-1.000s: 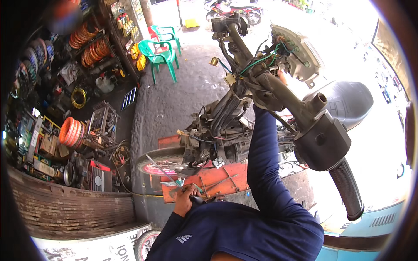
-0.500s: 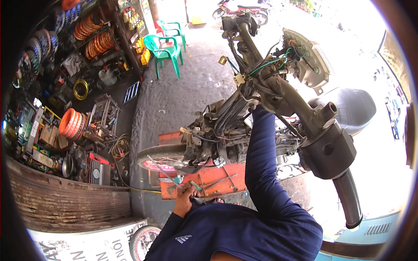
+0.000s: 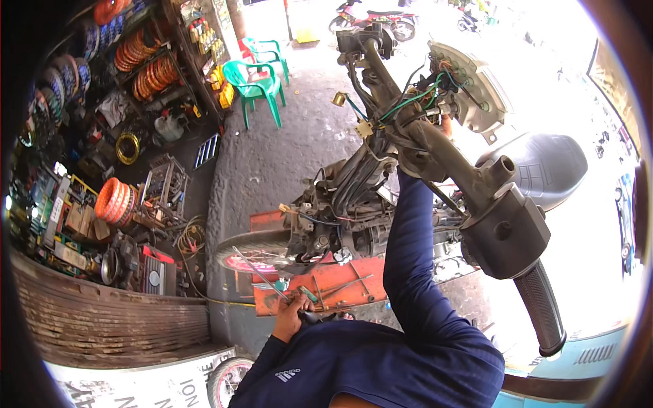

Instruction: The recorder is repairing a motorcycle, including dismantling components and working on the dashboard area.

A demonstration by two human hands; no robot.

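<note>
The person is leaning over a stripped-down motorcycle, its handlebar (image 3: 469, 183) running across the view from the far grip down to the black rubber grip (image 3: 542, 307) near the lower right; the black switch housing (image 3: 507, 234) is sitting just above that grip; the instrument cluster (image 3: 473, 85) is hanging open behind the bar, with green and other wires (image 3: 401, 105) spilling out of it toward the steering column.

The left hand (image 3: 291, 317) is resting low, at the edge of an orange tray (image 3: 326, 282) lying on the ground by the front wheel (image 3: 255, 251); its fingers are curling around something thin and dark among the tools there, and a slim metal rod (image 3: 262, 275) is slanting up just beside the knuckles; whether the rod itself is what the fingers are gripping, I cannot tell.

The right arm, in a dark blue sleeve (image 3: 408, 251), is reaching up behind the handlebar toward the wiring; the right hand is hidden behind the column, only a sliver of skin showing near the cluster, so I cannot tell whether its fingers are closed or loose.

The exposed engine parts (image 3: 340, 221) are sitting between the wheel and the sleeve; a green plastic chair (image 3: 258, 85) is standing well apart, near shelves of orange coils (image 3: 146, 64).
</note>
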